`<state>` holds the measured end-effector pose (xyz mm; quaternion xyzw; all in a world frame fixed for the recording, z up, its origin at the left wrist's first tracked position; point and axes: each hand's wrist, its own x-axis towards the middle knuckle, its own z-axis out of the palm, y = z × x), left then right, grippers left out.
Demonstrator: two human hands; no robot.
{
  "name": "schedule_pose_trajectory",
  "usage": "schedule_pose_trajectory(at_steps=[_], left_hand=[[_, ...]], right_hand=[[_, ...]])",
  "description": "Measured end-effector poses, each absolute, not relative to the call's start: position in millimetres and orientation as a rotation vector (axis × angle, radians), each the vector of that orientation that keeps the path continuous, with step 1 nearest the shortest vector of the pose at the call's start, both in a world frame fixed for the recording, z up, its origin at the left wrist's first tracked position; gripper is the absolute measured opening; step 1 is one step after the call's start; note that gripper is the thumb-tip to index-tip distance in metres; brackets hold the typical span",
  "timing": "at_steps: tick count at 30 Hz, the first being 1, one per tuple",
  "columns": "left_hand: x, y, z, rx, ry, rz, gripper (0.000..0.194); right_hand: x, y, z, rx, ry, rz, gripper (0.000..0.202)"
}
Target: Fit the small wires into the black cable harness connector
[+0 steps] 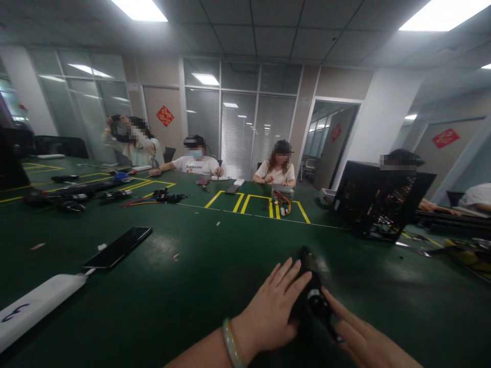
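Note:
A long black device [319,301] with a glossy rounded part lies at a slant just above the green table, blurred; its exact kind cannot be made out. My left hand [272,301], with a pale bangle [231,342] on the wrist, has its fingers stretched out and its fingertips against the device's upper left side. Along the lower right side, my right hand [356,327] grips the device, one finger reaching up its edge. The device's underside is hidden between the hands.
On the green table [184,296] at left lie a white power bank [42,301] and a black phone [120,248]. Black cabled parts [80,194] sit farther left. A black computer case [379,199] stands at right. Several people sit across, one with a metal box [282,192].

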<state>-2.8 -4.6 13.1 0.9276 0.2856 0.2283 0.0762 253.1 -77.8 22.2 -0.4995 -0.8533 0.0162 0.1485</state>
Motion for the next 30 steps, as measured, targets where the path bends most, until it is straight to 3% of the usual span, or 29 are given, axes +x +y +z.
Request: schedule_pose_trajectory(at_steps=[2,5,8,11,13,19,22,27,30], left_hand=[[-9.7,-2.9,17.5,2.786,0.818,0.752,0.086],[-17.7,-3.4,22.9,2.781,0.897,0.712,0.065],[-17.5,-5.2,21.9,2.773,1.081,0.559,0.074],[-13.6,-2.6,16.8,2.786,1.125,0.519,0.065],[-12.6,1.6,14.4,2.778,1.138,0.522,0.072],[-17.7,13.2,15.1,2.82,1.115,0.498,0.064],[-19.2,15.1,16.1,2.823,1.112,0.484,0.058],[-20.2,16.4,17.6,2.815,1.109,0.481,0.061],[-25.0,20.4,21.7,2.843,1.123,0.517,0.049]], right_hand=[[228.8,-79.4,30.1,-1.304,-2.594,0.334,0.031],[217.7,-69.5,27.3,-1.407,-2.421,0.429,0.037],[222.9,-50.5,12.8,-1.542,-2.338,0.405,0.029],[225.3,-37.7,4.3,-1.561,-2.36,0.373,0.03],[223.8,-36.1,4.6,-1.582,-2.357,0.344,0.033],[218.5,-48.0,14.1,-1.763,-2.129,0.192,0.059],[216.1,-56.6,19.3,-1.93,-2.082,0.284,0.036],[210.2,-64.5,25.5,-1.918,-2.201,0.61,0.02],[209.8,-58.2,28.0,-1.824,-2.101,0.883,0.016]])
